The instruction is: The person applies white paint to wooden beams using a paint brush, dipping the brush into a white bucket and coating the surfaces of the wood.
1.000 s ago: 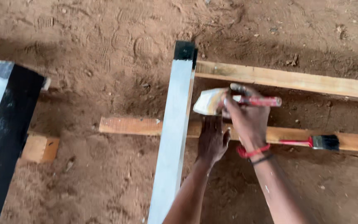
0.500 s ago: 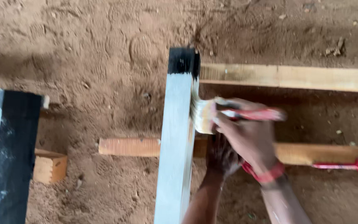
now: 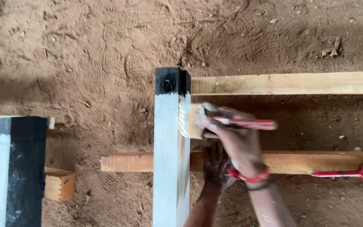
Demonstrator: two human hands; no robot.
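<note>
Right hand (image 3: 236,141) is closed round the red-handled paintbrush (image 3: 215,120), bristles pressed on the right side of the white post (image 3: 169,159); post runs lengthwise toward me, left of the grip; left hand (image 3: 216,166) rests lower on a wooden plank (image 3: 299,162), fingers hidden so can't tell its grip; open dirt all round.

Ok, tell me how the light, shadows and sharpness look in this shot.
Head view: soft, even daylight with no glare; a dim shadow band crosses the dirt ground at the top, and darker shade lies under the planks. Footprints look crisp. The right hand and its paintbrush against the white post are slightly motion-blurred.
</note>
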